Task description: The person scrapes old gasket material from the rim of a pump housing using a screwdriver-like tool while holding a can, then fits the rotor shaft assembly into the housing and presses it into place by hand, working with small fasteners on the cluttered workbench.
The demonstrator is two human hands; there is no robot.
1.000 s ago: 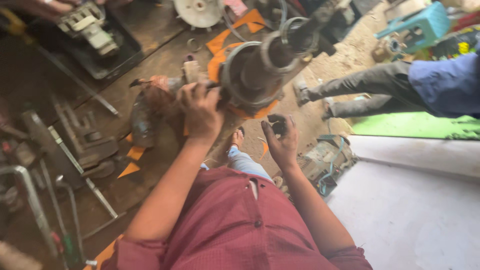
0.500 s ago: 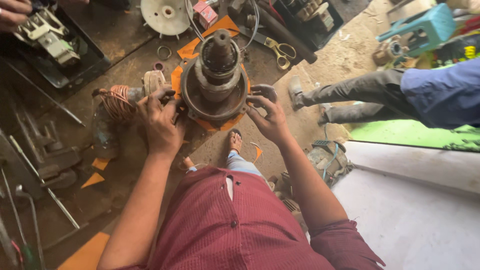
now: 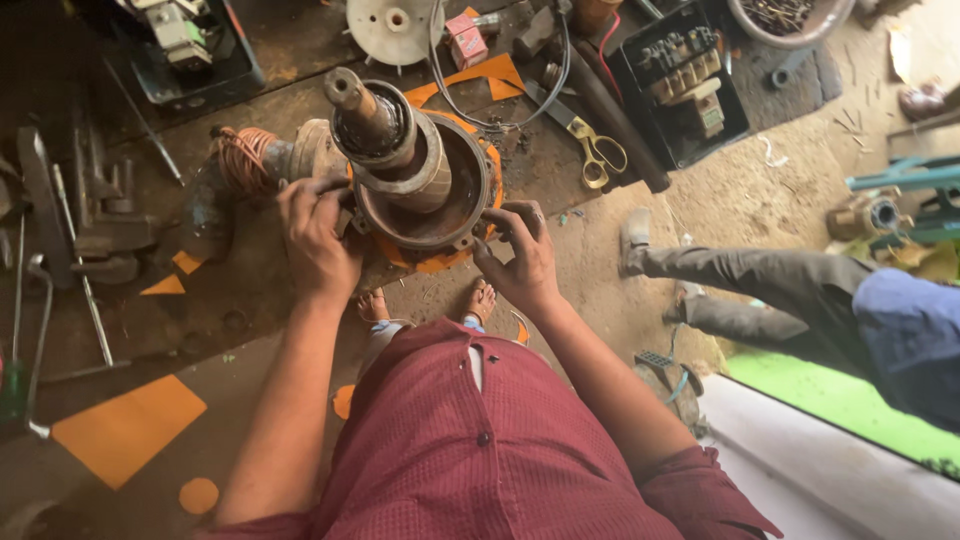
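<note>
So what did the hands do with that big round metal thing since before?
The motor body was tipped toward the right; now it stands upright, shaft pointing up. The right hand, earlier down off it and holding a small dark part, has come up to grip its rim. The left hand kept its hold on the other side.

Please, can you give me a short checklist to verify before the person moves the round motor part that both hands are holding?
1. Left hand grips the rim of the motor housing: ok.
2. Right hand grips the opposite rim: ok, fingers curled on the edge.
3. Shaft sits centred in the housing: cannot tell, it looks tilted toward the upper left.
4. Bare feet are away from the load: not ok, they are directly beside the housing.
5. Floor close by is free of loose things: not ok, scissors and a black cable lie close.
6. The other person's leg is out of the way: ok, off to the right.
</note>
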